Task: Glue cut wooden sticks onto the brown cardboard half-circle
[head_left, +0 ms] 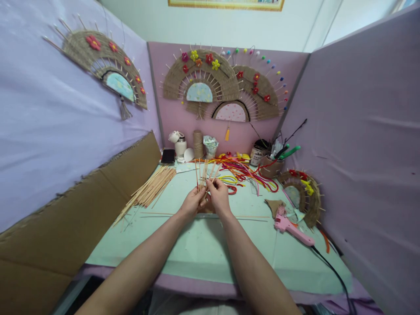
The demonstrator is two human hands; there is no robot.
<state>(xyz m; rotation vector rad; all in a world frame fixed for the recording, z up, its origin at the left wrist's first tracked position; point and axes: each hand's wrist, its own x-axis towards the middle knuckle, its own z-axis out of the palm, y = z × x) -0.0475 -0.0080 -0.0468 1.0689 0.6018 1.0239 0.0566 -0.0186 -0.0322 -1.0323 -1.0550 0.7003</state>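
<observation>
Both hands meet over the middle of the mint-green table cover (pixel 193 253). My left hand (pixel 193 200) is closed around the lower part of several thin wooden sticks (pixel 204 168), which stand up and fan out above the fingers. My right hand (pixel 218 194) is pinched on the same sticks, with its fingertips close to the left ones. Below the hands lies a brown piece (pixel 206 207), partly hidden by them. To the left, a large pile of loose wooden sticks (pixel 154 188) rests at a slant on the table.
Tangled red and yellow pipe cleaners (pixel 241 170) lie behind the hands. At right are a pink glue gun (pixel 293 231) with its cord and a small woven fan (pixel 308 201). A twine spool (pixel 198 144) stands at the back. A cardboard strip (pixel 82 210) borders the left side.
</observation>
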